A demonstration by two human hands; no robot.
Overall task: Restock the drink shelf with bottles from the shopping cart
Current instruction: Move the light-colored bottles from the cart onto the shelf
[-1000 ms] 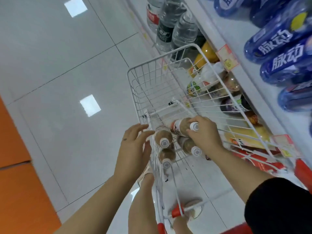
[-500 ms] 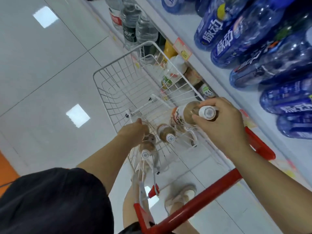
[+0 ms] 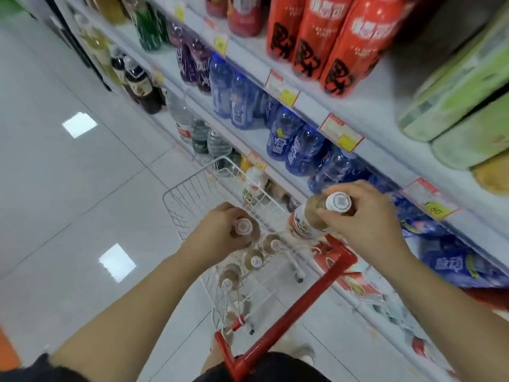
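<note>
The right hand (image 3: 366, 227) is clenched around the neck and shoulder of a clear plastic bottle of brown drink with a white screw cap (image 3: 316, 216). The bottle is lifted above the white wire shopping cart (image 3: 190, 194) and leans with its cap toward the person. The left hand (image 3: 220, 232) is lower, inside the cart, and its fingers (image 3: 249, 242) are wrapped around the top of a second brown bottle of the same kind (image 3: 243, 227), which looks not yet lifted out. Just beside these fingers, on the side nearer to the person, three more brown bottles (image 3: 254, 260) stand upright in the cart.

These bottles seem full, so I judge them rather heavy for their size, stiff in the upper part but a little soft in the middle when squeezed. The plastic and the label may be slippery. The neck under the cap gives a sure hold for lifting, but for placing on the white metal drink shelf (image 3: 366, 111) a hold around the body would be steadier, because a bottle held at the top can swing. The shelf stands beyond the right fingers, with blue bottles (image 3: 297, 144) in rows, so the new bottle must go in without knocking them.
</note>
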